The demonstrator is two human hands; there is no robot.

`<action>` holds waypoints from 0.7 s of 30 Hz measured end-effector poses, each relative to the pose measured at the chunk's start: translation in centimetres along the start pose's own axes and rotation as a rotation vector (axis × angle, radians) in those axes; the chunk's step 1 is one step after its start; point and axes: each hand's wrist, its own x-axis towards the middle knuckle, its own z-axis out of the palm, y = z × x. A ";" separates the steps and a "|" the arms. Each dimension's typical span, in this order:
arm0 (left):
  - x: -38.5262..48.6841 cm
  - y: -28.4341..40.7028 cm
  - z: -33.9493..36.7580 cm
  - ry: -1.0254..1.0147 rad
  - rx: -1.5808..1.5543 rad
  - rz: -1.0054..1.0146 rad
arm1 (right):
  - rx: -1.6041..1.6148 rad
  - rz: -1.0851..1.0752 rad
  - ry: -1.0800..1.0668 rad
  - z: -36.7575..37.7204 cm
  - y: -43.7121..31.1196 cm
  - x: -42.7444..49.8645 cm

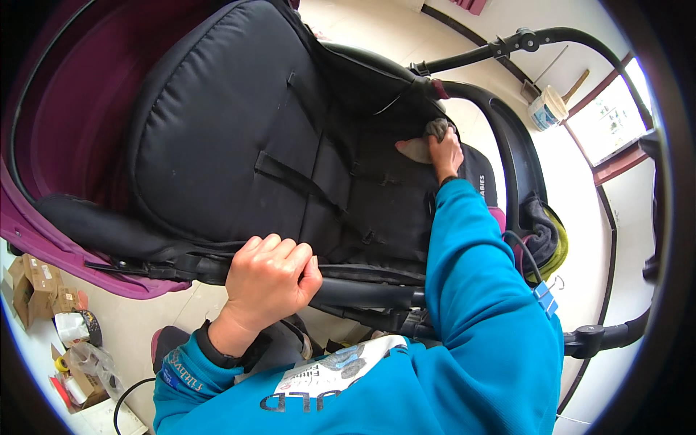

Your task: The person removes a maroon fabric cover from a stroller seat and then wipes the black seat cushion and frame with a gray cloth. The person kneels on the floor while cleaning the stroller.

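A baby stroller's black padded seat [234, 125] fills the view before me, its backrest to the left and its sitting part to the right. My left hand [270, 278] is closed around the seat's near side frame. At the front of the seat, my right hand [447, 154] grips a bunched grey cloth [436, 130]; a paler part of it lies flat on the black fabric. Two black harness straps [296, 185] run across the seat. The palm side of each hand is hidden.
A purple canopy [92, 98] arches at the left. The stroller's black handlebar [571, 35] curves at the right. Dark and green cloths [544, 239] hang near a blue binder clip [545, 299]. Cardboard boxes [41, 285] lie at lower left; a white bucket [546, 109] stands at upper right.
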 end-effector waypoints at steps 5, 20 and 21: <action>0.1 -0.1 0.1 0.029 -0.027 0.008 | 0.210 -0.364 0.195 -2.3 -5.9 0.6; 0.1 0.0 0.1 0.032 -0.014 0.006 | 0.070 -0.099 0.037 -1.6 -1.8 1.3; 0.1 -0.1 0.2 0.050 -0.038 0.006 | 0.111 -0.218 0.100 -2.0 -4.1 1.0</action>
